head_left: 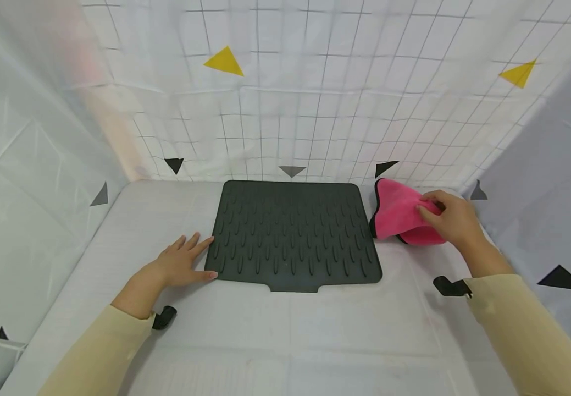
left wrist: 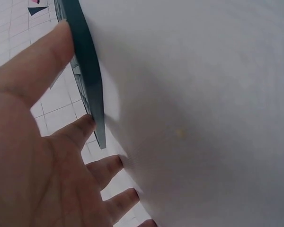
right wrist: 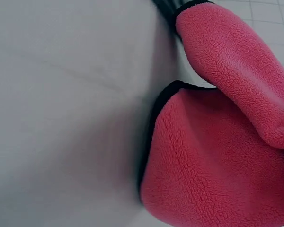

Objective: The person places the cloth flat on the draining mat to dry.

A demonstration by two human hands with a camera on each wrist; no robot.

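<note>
A dark grey rubbery mat (head_left: 292, 236) with rows of raised ridges lies flat on the white surface, a short tab at its near edge. My left hand (head_left: 178, 264) is spread at the mat's left side, thumb and index fingertip touching its edge; the left wrist view shows the thumb (left wrist: 52, 56) against the rim. To the right of the mat, my right hand (head_left: 450, 217) pinches a pink plush cloth (head_left: 396, 206) with black edging. The cloth is bunched and folded, its left end close to the mat's right edge. In the right wrist view the cloth (right wrist: 217, 156) hides the fingers.
White sheeting (head_left: 315, 110) with a grid pattern rises behind the mat. Plain white walls (head_left: 28, 165) stand at both sides, with black and yellow triangle markers. The table (head_left: 290, 341) has a white cover. A small black device (head_left: 164, 318) is at each wrist.
</note>
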